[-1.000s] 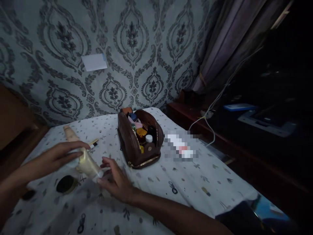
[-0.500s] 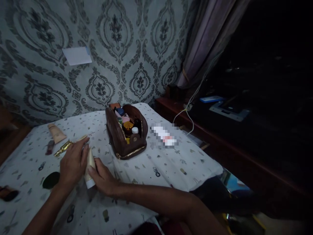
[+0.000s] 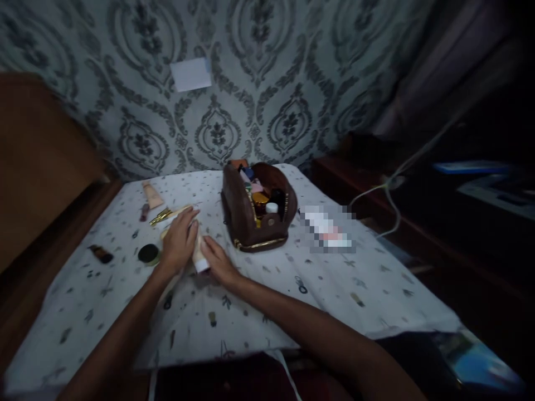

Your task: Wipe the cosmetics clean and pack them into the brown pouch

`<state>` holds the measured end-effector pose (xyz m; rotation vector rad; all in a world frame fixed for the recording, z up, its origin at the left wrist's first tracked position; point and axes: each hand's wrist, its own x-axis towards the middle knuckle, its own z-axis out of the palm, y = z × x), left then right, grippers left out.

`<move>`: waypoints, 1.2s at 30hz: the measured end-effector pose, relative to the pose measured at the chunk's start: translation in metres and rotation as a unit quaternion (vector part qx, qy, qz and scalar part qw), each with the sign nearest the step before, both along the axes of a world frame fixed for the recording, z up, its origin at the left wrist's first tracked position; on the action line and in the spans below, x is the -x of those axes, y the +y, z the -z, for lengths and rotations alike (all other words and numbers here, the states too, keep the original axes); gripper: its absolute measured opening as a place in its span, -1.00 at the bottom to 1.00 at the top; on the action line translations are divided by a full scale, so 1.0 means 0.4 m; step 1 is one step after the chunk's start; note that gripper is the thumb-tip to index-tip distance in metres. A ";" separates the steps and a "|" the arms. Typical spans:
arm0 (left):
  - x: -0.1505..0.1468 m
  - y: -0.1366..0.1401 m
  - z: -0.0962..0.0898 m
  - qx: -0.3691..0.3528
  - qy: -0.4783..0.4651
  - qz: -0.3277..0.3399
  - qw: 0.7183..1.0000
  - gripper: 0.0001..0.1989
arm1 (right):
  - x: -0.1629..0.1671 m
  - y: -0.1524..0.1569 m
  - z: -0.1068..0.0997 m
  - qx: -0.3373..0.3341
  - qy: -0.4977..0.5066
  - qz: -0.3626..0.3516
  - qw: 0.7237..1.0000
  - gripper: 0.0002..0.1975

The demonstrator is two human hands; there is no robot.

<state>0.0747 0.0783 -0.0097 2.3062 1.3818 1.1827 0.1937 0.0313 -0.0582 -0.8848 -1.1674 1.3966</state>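
Patterned wallpaper backs the setup; light is dim, and a white printed cloth covers the work surface. Your pale yellow tube is over the near-middle of the cloth, left of the open brown bag and well apart from it, its white cap angled toward you. Whether it rests on the cloth or is lifted: cannot tell.

Your right hand is closed on the tube's right side, near the cap. Your left hand lies over the far part, fingers extended close together; how firmly it holds, if at all, is hidden. Nearest on that side: a dark-lidded jar.

Handling, estimated: light, soft-walled, likely to dent under pressure; cap stiffer. The surface looks smooth, so dry fingers should help. Little risk of breakage. Best hold: you pinch lightly across the body just behind the cap, where the wall should give least. Avoid squeezing mid-body; if filled, contents would push toward the cap.
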 end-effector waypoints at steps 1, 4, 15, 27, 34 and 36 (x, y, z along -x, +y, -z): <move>0.004 0.010 -0.003 0.024 -0.041 -0.007 0.999 -0.62 | 0.001 -0.002 -0.001 -0.002 0.010 -0.014 1.000 -0.48; 0.007 0.025 0.010 0.090 -0.200 -0.054 0.974 -0.65 | -0.001 -0.009 -0.006 -0.008 0.039 -0.059 0.997 -0.49; -0.022 -0.045 0.048 0.238 -0.341 -0.041 0.909 -0.57 | 0.003 0.016 0.016 0.038 0.123 -0.005 0.992 -0.49; 0.068 -0.127 0.050 0.320 -0.279 0.070 0.903 -0.46 | -0.005 0.018 0.019 0.043 0.074 0.001 0.996 -0.51; 0.096 -0.164 0.050 0.304 -0.262 0.010 0.916 -0.57 | 0.008 -0.019 0.018 -0.037 -0.034 -0.049 0.998 -0.60; 0.089 -0.168 0.049 0.296 -0.276 -0.011 0.914 -0.60 | 0.012 -0.032 0.016 -0.044 -0.045 -0.059 0.996 -0.56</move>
